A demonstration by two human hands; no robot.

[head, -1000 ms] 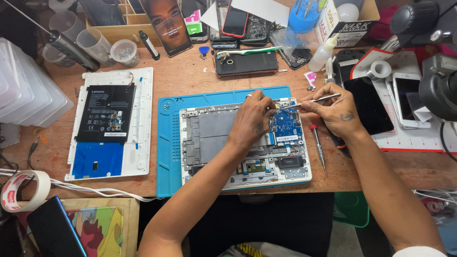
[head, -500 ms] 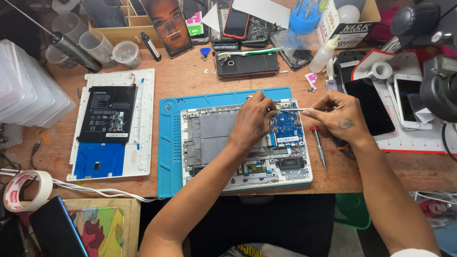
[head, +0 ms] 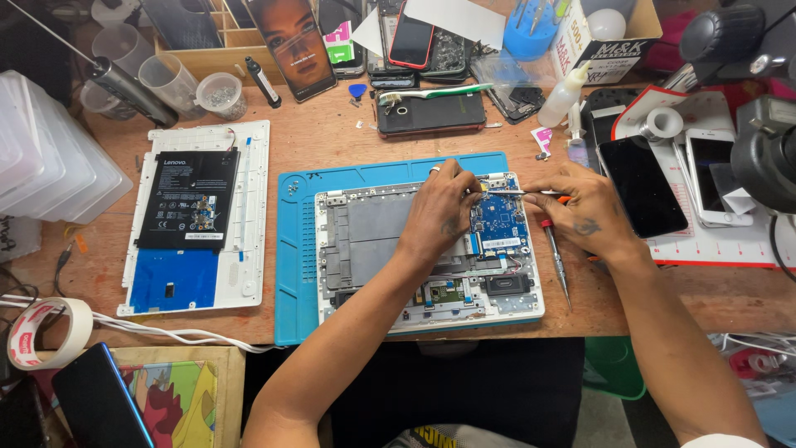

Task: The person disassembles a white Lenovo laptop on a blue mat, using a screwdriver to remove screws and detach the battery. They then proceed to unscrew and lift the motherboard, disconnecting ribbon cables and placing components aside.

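Note:
An opened white laptop base (head: 365, 249) lies on a blue work mat (head: 294, 249), its blue circuit board (head: 500, 222) exposed at the right. My left hand (head: 439, 211) rests on the board's left edge, fingertips pinching near its top corner. My right hand (head: 584, 211) holds thin metal tweezers (head: 510, 192) whose tip points left at the same top corner of the board. A screwdriver (head: 555, 261) lies on the wood just right of the laptop, under my right wrist.
The white back cover (head: 249, 216) with a black battery (head: 189, 199) lies left of the mat. Phones, a toothbrush (head: 435, 91), plastic cups and a bottle crowd the back. A black phone (head: 640, 184) and a microscope (head: 767, 124) stand at right; a tape roll (head: 50, 332) at front left.
My right hand has lowered the tweezers from a raised angle to lie nearly flat, tip at the board's top corner. The left hand has stayed on the board.

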